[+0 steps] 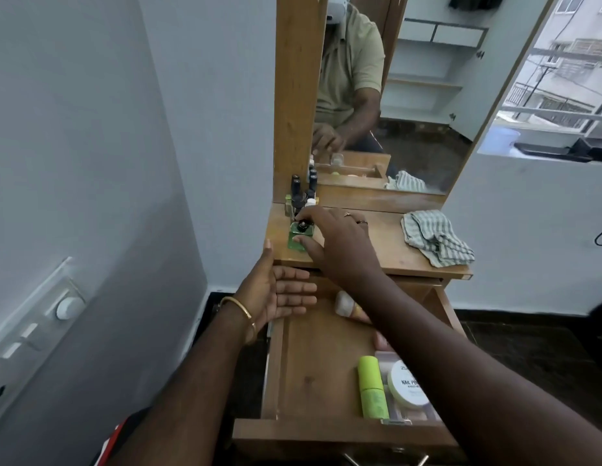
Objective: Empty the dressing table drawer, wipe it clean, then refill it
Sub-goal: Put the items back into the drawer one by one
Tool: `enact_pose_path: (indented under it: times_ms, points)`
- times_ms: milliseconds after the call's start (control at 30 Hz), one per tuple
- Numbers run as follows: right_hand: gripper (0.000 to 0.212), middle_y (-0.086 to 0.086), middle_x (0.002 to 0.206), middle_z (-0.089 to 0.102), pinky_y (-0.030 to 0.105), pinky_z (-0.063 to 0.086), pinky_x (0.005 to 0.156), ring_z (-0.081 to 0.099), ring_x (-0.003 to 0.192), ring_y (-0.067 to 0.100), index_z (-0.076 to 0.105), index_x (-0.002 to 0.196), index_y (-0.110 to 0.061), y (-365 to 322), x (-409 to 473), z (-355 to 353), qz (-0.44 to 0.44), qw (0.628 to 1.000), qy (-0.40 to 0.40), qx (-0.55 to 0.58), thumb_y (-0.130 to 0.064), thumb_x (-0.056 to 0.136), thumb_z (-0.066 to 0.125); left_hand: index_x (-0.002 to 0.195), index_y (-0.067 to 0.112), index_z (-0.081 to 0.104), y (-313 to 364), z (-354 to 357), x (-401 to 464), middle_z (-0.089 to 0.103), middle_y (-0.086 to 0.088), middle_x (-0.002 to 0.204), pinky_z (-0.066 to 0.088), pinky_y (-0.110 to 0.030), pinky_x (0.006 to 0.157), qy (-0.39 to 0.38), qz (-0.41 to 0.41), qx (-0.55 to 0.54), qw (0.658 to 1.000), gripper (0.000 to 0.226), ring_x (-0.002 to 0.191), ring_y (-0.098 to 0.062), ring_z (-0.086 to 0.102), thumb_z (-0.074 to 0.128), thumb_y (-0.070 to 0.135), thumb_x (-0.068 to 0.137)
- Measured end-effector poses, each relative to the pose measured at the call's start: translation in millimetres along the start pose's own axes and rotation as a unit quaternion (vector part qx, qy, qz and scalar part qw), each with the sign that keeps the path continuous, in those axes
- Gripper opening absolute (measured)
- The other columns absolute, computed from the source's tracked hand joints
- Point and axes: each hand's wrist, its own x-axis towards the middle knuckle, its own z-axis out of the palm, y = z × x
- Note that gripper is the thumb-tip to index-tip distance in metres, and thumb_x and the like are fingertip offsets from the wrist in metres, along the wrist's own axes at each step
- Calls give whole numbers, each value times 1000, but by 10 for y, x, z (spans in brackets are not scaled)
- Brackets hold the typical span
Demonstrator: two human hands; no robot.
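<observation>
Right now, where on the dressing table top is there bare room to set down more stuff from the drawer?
Free: the tabletop between the right hand and the striped cloth. Crowded: the back left corner, where nail polish bottles cluster behind the green bottle.

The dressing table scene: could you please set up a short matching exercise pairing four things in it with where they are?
Things:
1. striped cloth
2. green perfume bottle
3. lime green tube
4. left hand

Places:
A. in the open drawer, beside a white jar
B. on the right side of the table top
C. open, at the left edge of the table above the drawer
D. on the left of the table top, gripped by the right hand

Pairs: 1-B, 2-D, 3-A, 4-C
</observation>
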Motion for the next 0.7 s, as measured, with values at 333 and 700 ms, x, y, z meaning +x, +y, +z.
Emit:
enact_pose_path:
  times_ms: [333, 700]
  points:
    - [29, -19, 95, 63, 14, 46, 76, 60, 87, -1, 62, 117, -17, 488, -826, -212, 55, 942, 33, 328, -15, 89, 69, 115, 4, 63, -22, 183, -31, 73, -20, 102, 56, -45, 90, -18, -26, 131, 991, 101, 94, -34, 73, 24, 82, 66]
    - [23, -5, 98, 64, 24, 52, 77, 61, 87, 11, 61, 111, -25, 639, -1231, -74, 128, 918, -265, 267, -30, 90, 70, 122, 7, 59, -219, 589, -135, 67, -15, 91, 55, -47, 94, -79, -146, 283, 945, 89, 94, -32, 69, 19, 78, 86]
